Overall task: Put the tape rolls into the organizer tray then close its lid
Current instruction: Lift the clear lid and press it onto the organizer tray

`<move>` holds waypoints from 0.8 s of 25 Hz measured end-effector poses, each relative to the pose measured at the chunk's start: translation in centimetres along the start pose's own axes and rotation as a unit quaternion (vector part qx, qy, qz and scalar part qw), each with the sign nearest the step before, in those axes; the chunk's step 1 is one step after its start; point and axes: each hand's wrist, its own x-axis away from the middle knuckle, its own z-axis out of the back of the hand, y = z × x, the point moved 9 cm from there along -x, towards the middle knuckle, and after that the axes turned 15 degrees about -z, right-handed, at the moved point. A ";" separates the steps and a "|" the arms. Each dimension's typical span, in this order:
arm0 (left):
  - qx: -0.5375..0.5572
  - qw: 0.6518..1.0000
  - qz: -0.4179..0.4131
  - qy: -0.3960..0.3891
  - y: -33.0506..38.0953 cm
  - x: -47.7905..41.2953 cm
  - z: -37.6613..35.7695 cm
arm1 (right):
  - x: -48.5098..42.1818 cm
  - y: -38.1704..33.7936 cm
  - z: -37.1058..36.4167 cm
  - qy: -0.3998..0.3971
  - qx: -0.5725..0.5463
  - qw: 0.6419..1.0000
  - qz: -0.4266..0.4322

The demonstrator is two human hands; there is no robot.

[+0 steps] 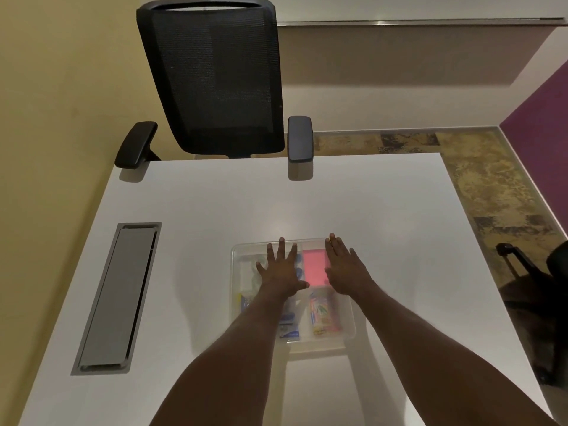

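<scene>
A clear plastic organizer tray [349, 325] lies on the white table, with a translucent lid over it. Through the lid I see a pink pad [314, 265], a colourful pack [322, 316], blue items [289, 329] and pale rolls of tape [256, 269] at the left, blurred. My left hand [281, 269] rests flat on the lid with fingers spread, over the tray's far left half. My right hand [342, 267] lies flat on the lid's far right part, fingers together. Neither hand holds anything.
A white table [215, 216] carries the tray. A grey cable hatch [118, 298] is set into its left side. A black mesh office chair [215, 78] stands at the far edge. A dark chair base [534, 290] sits on the floor at right.
</scene>
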 end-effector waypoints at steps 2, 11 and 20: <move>-0.004 1.000 0.007 0.001 0.0 0.0 -0.2 | 1.6 0.7 -1.1 0.023 -0.001 1.000 0.005; -0.007 1.000 0.006 0.013 0.2 0.3 -0.1 | 10.9 2.6 -8.2 0.105 -0.105 0.989 -0.018; -0.017 0.999 0.007 0.027 0.1 0.3 -0.7 | 11.1 3.0 -9.2 0.140 -0.063 0.988 -0.012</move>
